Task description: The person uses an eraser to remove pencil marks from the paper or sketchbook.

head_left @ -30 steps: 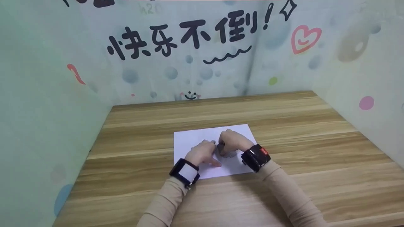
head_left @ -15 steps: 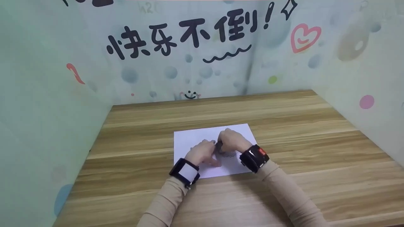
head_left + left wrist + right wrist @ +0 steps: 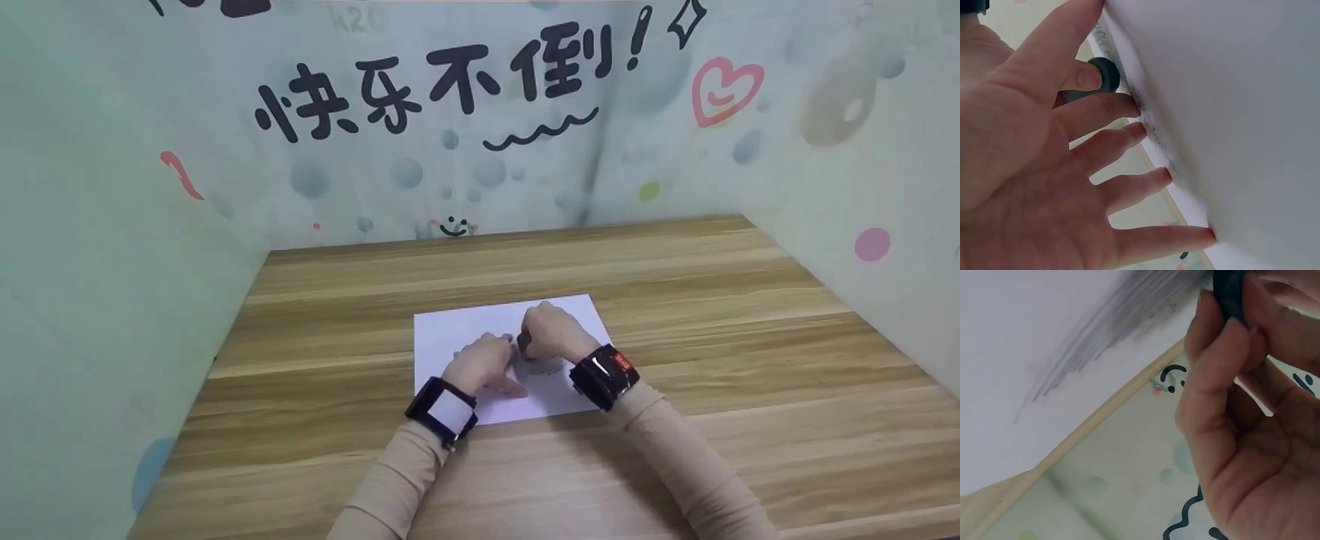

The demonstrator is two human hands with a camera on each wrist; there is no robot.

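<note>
A white sheet of paper (image 3: 457,330) lies on the wooden desk (image 3: 337,300). My left hand (image 3: 486,361) presses it flat with spread, straight fingers; in the left wrist view the fingertips (image 3: 1162,175) touch the paper (image 3: 1230,112). My right hand (image 3: 546,331) grips a dark rounded block (image 3: 523,343) right beside the left hand. The right wrist view has the block (image 3: 1229,292) pinched between thumb and fingers of that hand (image 3: 1241,427), its end against the sheet (image 3: 1027,354) at a patch of grey pencil strokes (image 3: 1129,320). The grey patch (image 3: 546,367) lies under the right hand.
Patterned panels (image 3: 450,150) wall the desk in at the back, left and right. Bare wood (image 3: 750,337) surrounds the sheet. Both wrists wear black camera bands (image 3: 604,375).
My right hand and the dark block have shifted slightly toward the far edge of the sheet. The left hand has stayed in place on the paper.
</note>
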